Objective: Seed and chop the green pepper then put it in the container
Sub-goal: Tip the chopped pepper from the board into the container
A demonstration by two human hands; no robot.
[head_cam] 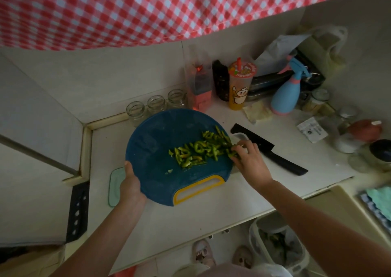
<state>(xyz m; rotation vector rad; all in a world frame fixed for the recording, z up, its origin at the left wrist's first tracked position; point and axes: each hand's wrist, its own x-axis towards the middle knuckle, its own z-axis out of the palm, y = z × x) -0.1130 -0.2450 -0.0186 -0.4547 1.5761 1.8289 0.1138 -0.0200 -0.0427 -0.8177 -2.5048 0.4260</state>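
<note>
L hand [131, 183] grips blue board [158, 132] edge; R hand [250, 160] touches chopped pepper [201, 149] by container [240, 137], grasp unclear.

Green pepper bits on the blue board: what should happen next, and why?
Probably the right hand should sweep the chopped green pepper pieces off the round blue plastic cutting board into the clear plastic container at its right edge; most pieces lie on the board.

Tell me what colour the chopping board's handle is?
Yellow. The handle on the blue board shows best in the head view.
</note>
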